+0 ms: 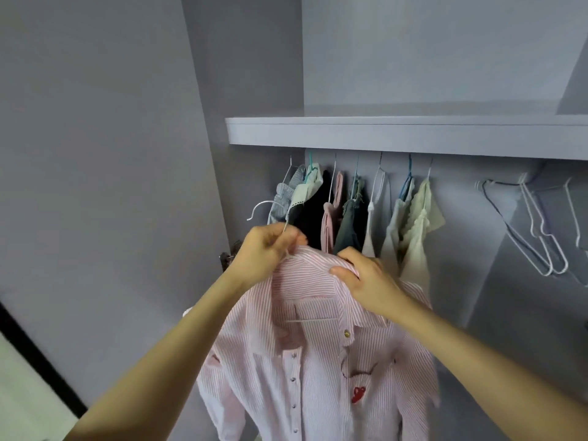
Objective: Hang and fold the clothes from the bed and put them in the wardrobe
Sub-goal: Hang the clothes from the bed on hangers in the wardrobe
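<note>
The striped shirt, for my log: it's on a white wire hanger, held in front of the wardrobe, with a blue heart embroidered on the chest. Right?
Not quite: the head view shows the heart is red, not blue. The rest holds: the striped shirt is on a white wire hanger, held in front of the wardrobe.

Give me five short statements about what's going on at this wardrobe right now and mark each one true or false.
1. The left hand pinches the neck of the white hanger that carries the pink striped shirt. True.
2. The right hand hangs idle, away from the shirt. False: it grips the shirt's collar.
3. The shirt is folded flat on the shelf. False: it hangs open on its hanger in front of the wardrobe.
4. Several garments already hang below the shelf. True.
5. The empty hangers are at the left end, beside the hanging garments. False: they hang to the right, apart from the garments.
</note>
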